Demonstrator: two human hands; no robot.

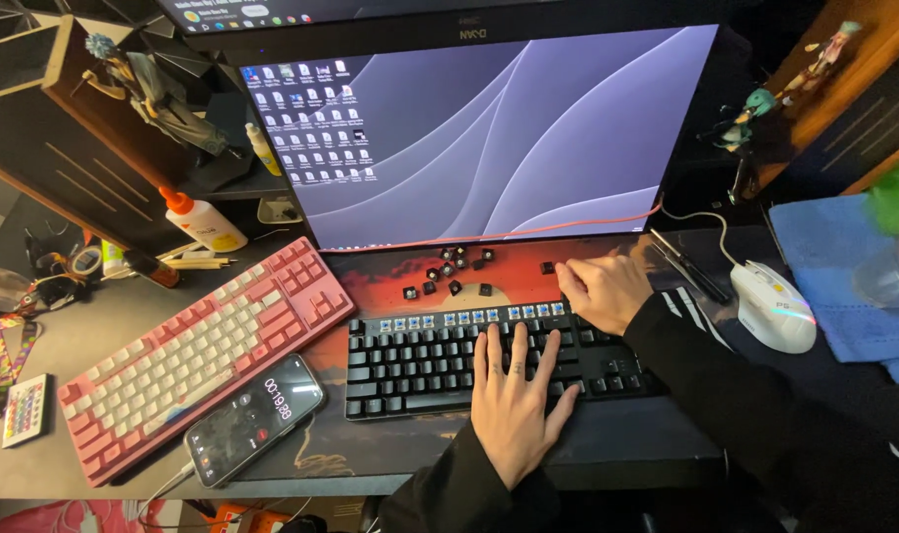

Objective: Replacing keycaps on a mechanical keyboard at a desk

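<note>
A black keyboard [420,360] lies on the desk mat in front of the monitor [489,128]. Its top row shows bare blue switches with the keycaps off. Several loose black keycaps [448,268] lie scattered on the mat behind it. My left hand [514,400] rests flat on the keys near the keyboard's middle, fingers spread. My right hand [602,288] is curled over the far right end of the top row; whether its fingers pinch a keycap or tool is hidden.
A pink and white keyboard [193,350] lies angled at left, a phone [255,418] with a running timer leaning on it. A white mouse [775,306], blue cloth [844,266], glue bottle [205,219] and figurines [153,89] surround the desk.
</note>
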